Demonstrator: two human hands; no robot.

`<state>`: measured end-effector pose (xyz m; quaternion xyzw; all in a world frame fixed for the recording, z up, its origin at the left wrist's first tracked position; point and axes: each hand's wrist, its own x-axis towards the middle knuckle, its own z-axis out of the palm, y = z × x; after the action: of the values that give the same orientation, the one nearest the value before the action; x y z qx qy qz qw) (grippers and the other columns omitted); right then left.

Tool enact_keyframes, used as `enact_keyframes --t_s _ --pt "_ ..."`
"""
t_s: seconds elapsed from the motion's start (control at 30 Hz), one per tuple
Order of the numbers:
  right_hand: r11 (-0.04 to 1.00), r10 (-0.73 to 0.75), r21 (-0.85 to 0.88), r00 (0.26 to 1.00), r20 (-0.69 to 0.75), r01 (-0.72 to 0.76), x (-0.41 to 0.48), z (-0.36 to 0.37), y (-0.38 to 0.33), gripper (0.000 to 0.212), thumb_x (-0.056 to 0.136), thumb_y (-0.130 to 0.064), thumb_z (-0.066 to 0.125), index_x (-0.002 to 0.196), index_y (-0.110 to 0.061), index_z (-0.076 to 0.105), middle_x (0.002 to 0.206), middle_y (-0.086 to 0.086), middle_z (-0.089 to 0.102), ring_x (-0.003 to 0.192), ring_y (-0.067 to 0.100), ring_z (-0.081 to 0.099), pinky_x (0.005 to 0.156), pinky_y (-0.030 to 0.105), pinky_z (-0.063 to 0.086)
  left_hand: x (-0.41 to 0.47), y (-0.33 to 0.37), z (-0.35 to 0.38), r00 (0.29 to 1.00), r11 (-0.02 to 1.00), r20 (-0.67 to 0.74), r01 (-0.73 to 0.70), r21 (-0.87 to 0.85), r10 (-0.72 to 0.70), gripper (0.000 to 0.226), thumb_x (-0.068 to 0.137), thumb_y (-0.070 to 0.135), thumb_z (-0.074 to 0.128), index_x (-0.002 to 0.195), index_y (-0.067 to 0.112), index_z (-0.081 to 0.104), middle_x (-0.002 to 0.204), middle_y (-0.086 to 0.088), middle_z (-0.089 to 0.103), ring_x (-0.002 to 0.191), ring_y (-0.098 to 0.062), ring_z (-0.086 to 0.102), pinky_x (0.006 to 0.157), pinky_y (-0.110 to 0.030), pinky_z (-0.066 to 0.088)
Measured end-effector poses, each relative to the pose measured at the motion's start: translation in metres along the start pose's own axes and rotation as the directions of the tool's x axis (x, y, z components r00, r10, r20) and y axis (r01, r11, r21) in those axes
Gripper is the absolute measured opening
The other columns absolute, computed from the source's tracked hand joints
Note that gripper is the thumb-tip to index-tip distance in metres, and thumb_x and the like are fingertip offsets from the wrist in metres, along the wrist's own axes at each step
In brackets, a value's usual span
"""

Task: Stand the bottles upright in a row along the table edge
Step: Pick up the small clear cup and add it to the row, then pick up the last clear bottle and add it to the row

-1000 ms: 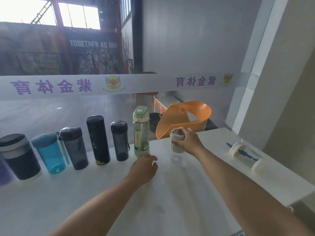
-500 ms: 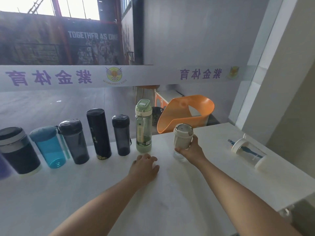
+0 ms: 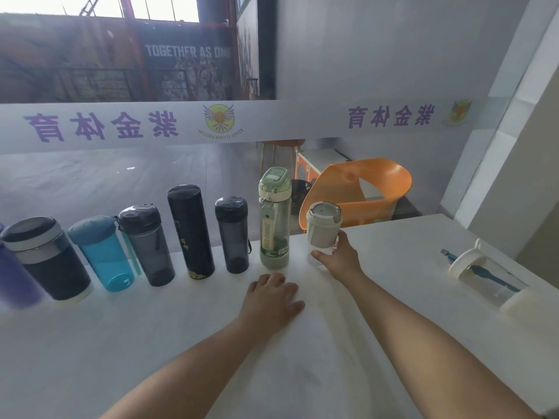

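Several bottles stand upright in a row along the far edge of the white table (image 3: 151, 343), ending on the right with a tall green bottle (image 3: 274, 219). Just right of it stands a short cream-lidded clear bottle (image 3: 323, 228); my right hand (image 3: 340, 258) wraps its lower part from the near side. My left hand (image 3: 272, 294) rests flat on the table in front of the green bottle, holding nothing. A clear bottle with a white lid and blue straw (image 3: 487, 276) lies on its side at the right.
A glass wall with a white printed band runs right behind the row. An orange chair (image 3: 363, 192) sits beyond the glass. The table's right edge falls away near a grey wall (image 3: 529, 176).
My right hand slid from the cream bottle's lid down to its lower body, and the bottle now stands nearer the green one. The left hand stayed put.
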<state>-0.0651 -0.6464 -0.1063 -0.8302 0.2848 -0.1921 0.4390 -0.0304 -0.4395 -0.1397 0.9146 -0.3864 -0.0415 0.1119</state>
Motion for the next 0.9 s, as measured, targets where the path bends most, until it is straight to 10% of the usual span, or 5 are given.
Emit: enact_keyframes --t_s 0.5,0.9 --pt "0.997 0.003 -0.083 0.997 0.077 0.003 0.01 -0.022 0.002 0.096 0.082 -0.046 0.076 0.156 -0.018 0.022 0.154 0.008 0.043 0.14 0.03 0.042 0.11 0.04 0.036 0.009 0.014 0.0 1.0 0.999 0.001 0.018 -0.05 -0.018 0.053 0.095 0.062 0.044 0.141 0.037 0.05 0.152 0.005 0.04 0.143 -0.022 0.031 0.118 -0.042 0.023" --pt "0.921 -0.022 -0.385 0.982 -0.189 -0.054 -0.026 -0.198 0.075 0.068 0.089 -0.034 0.071 0.147 -0.013 0.043 0.143 0.015 0.051 0.132 0.032 0.048 0.107 0.041 0.041 0.052 0.124 0.02 0.983 0.982 -0.059 -0.176 -0.07 0.172 0.05 0.096 0.06 0.048 0.139 0.034 0.053 0.147 0.004 0.047 0.139 -0.023 0.037 0.114 -0.042 0.031"
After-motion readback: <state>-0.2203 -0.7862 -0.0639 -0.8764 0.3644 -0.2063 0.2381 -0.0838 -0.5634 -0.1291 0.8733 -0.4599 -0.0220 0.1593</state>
